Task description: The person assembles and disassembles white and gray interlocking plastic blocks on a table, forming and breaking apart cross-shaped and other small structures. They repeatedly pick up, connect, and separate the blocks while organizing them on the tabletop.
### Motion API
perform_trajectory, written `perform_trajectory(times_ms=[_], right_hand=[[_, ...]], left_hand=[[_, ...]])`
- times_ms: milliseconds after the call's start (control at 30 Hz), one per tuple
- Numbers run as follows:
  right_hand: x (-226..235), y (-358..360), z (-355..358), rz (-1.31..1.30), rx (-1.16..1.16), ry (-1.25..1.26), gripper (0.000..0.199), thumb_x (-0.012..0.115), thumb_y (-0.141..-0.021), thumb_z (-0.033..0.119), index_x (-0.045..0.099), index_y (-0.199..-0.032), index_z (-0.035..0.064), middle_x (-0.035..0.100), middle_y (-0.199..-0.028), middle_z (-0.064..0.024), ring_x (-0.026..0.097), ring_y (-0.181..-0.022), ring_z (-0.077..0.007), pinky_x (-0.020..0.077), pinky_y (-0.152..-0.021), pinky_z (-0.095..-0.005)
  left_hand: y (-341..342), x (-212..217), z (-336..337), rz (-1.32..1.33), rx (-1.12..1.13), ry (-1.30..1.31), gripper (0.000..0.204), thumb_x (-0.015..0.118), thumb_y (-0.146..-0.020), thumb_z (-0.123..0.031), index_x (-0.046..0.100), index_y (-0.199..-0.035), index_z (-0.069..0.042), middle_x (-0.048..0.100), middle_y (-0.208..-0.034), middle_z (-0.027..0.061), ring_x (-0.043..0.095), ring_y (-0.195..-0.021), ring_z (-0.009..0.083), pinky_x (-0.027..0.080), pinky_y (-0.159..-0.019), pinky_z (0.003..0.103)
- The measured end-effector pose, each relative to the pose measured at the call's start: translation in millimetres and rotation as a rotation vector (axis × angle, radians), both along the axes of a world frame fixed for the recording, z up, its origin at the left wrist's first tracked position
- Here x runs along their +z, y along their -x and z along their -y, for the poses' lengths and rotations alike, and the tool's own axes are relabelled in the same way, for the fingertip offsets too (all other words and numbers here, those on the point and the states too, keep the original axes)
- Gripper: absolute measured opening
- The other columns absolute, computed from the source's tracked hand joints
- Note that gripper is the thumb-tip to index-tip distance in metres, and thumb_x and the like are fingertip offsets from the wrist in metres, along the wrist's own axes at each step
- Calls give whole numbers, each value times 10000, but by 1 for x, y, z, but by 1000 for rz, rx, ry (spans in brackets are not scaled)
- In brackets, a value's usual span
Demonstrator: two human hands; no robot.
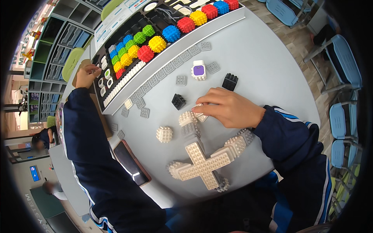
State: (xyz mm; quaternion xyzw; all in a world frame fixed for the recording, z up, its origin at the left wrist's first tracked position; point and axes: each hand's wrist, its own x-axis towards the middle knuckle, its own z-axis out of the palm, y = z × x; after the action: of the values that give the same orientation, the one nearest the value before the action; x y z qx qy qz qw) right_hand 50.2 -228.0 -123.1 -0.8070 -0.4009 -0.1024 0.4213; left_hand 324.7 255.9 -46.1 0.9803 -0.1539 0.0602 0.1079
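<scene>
I see a round grey surface (pixel 256 54) filling most of my view, with a long black tray (pixel 136 23) of red, yellow, blue and green studded cubes along its far edge. Nearest me lies a cream cross-shaped plate (pixel 201 165) resting on grey and cream studded blocks. A dark tablet (pixel 130 162) sits at the left edge of the surface. My right hand (pixel 229 108) lies just beyond the cross, its fingers (pixel 206 101) pressed together, pinching a small cream studded piece (pixel 199 114) beside a cream block (pixel 187 117). My left hand (pixel 86 75) reaches to the tray's left end, fingers curled at its corner; I cannot tell what they grip. Near the right hand stand two black blocks (pixel 178 101) and a white cube with a purple face (pixel 199 70).
</scene>
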Motion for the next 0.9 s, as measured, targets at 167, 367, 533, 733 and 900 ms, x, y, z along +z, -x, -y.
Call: perform_trajectory(times_ms=[167,367,533,733,900], right_hand=[[1,-1,0,40,26,34,343,657,-789,-16,681,-1125,47,627,-1109,-98,587,-932,-256,493,-844,-359],[-2,-1,5,28,15,47,332,660,-797,-4,681,-1124,45,623,-1110,-95,587,-934,-253,485,-859,-356],[0,0,-1,11,19,3,323,597,-777,-20,691,-1080,41,643,-1042,-74,580,-948,-243,473,-875,-349],[0,-1,0,4,14,3,327,606,-772,-20,691,-1082,40,643,-1043,-77,582,-944,-246,477,-874,-350],[1,0,1,-4,5,16,331,612,-770,-20,692,-1085,38,643,-1045,-81,583,-944,-249,481,-872,-349]], left_hand=[[2,15,1,-111,91,-261,410,758,-764,-346,730,-1006,-15,697,-1102,151,670,-992,338,518,-847,397],[9,24,11,-80,-198,-404,341,751,-810,-219,700,-1075,-11,676,-1160,143,649,-1049,320,501,-906,388],[5,19,-18,-107,-210,-175,298,740,-825,-195,694,-1044,1,678,-1129,125,651,-1024,301,501,-882,380],[2,11,-11,-74,-135,-202,254,768,-782,-147,659,-975,-23,661,-1013,138,640,-955,322,496,-821,404],[8,9,8,-5,-179,-243,224,744,-765,-44,600,-931,0,594,-1033,140,600,-987,372,471,-830,421]])
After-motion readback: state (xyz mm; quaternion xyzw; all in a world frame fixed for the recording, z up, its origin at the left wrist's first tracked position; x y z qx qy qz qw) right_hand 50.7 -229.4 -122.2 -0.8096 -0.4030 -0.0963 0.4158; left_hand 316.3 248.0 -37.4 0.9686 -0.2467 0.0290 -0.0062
